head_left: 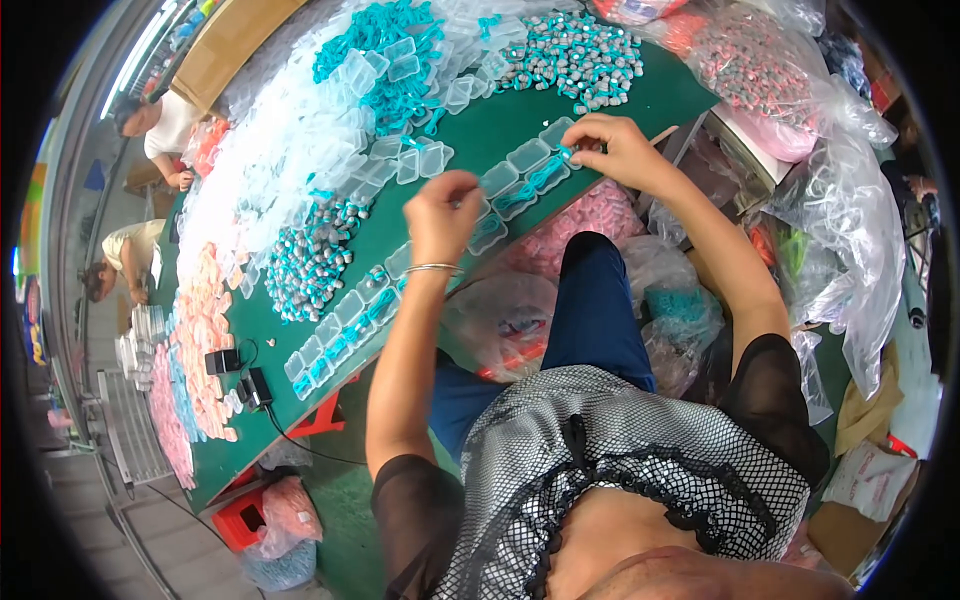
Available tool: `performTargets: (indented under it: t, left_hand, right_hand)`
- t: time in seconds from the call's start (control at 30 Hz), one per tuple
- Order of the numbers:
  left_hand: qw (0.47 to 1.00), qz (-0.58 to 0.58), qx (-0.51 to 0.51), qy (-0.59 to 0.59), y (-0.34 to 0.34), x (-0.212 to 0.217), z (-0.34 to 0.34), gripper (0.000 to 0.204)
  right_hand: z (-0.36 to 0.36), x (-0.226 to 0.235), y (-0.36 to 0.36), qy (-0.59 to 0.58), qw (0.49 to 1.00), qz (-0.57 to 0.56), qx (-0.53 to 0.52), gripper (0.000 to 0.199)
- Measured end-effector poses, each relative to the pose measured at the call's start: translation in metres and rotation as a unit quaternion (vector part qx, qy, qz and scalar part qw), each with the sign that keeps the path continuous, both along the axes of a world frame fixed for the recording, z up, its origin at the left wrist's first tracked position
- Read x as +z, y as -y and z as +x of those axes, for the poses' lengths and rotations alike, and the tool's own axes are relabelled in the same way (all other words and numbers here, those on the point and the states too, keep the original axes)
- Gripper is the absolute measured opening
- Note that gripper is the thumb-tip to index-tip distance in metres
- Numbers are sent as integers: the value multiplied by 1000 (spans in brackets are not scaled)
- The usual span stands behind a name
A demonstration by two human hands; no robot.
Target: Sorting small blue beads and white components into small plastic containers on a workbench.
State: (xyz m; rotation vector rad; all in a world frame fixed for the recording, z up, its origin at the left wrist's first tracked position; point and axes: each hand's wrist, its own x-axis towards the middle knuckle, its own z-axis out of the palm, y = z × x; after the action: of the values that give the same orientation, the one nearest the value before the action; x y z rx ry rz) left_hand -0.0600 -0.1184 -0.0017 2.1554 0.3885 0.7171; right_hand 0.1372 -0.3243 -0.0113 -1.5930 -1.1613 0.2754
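Along the front edge of the green table runs a row of small clear hinged boxes [527,155], lids open. Several hold teal plastic pieces [545,176]. At the right end of the row, my right hand [618,148] pinches a small teal piece [566,153] over a box. My left hand [440,222], with a bangle at its wrist, hovers over the middle of the row. Its fingers are curled and slightly blurred, so what they hold is hidden. To its left, more boxes [345,335] contain teal pieces.
Behind the row lie a heap of clear boxes [300,140], teal pieces [385,60] and two piles of grey-and-teal parts [312,258] [575,60]. Black adapters [255,388] with a cable sit at the left. Bags of pink parts [585,225] are below the edge. Two other people are at far left.
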Motion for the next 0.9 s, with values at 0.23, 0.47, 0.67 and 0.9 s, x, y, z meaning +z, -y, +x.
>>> performTargets:
  t: [0.23, 0.47, 0.67, 0.9]
  left_hand:
    - [987, 135, -62, 66, 47, -24, 46, 8]
    - [981, 187, -55, 19, 46, -29, 51, 7]
    - [971, 235, -32, -42, 47, -24, 56, 4]
    - [966, 248, -17, -75, 48, -22, 53, 4]
  right_hand:
    - [-16, -9, -13, 316, 948, -6, -24, 16]
    - [-15, -17, -12, 340, 939, -13, -44, 14]
    - [-12, -20, -14, 326, 944, -32, -41, 12]
    - [-19, -18, -15, 349, 933, -51, -68, 10]
